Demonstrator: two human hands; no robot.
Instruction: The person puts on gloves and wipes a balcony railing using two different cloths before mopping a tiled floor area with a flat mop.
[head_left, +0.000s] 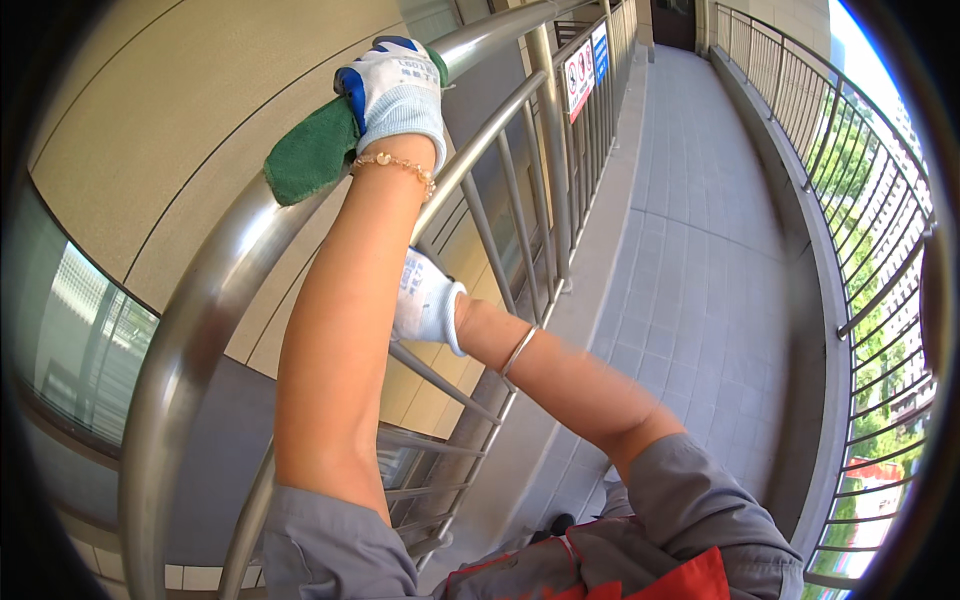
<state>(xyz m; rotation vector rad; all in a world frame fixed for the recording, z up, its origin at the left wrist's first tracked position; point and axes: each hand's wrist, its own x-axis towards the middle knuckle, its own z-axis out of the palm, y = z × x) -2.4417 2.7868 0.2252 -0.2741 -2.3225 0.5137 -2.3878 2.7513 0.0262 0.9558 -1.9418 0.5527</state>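
My left hand (397, 94), in a white knit work glove with blue coating, presses a green cloth (315, 150) onto the thick stainless-steel handrail (247, 232). The cloth wraps over the top of the tube and shows on both sides of the glove. My right hand (427, 300) wears a matching glove and is lower down, beside the thinner second rail (487, 142). Its fingers are hidden behind my left forearm, so I cannot tell whether they grip that rail.
Vertical metal bars (491, 232) stand beneath the second rail. Signs (579, 79) hang on the railing farther along. A paved walkway (675, 247) runs to my right, edged by a dark metal fence (832, 142). A panelled wall (202, 97) rises beyond the handrail.
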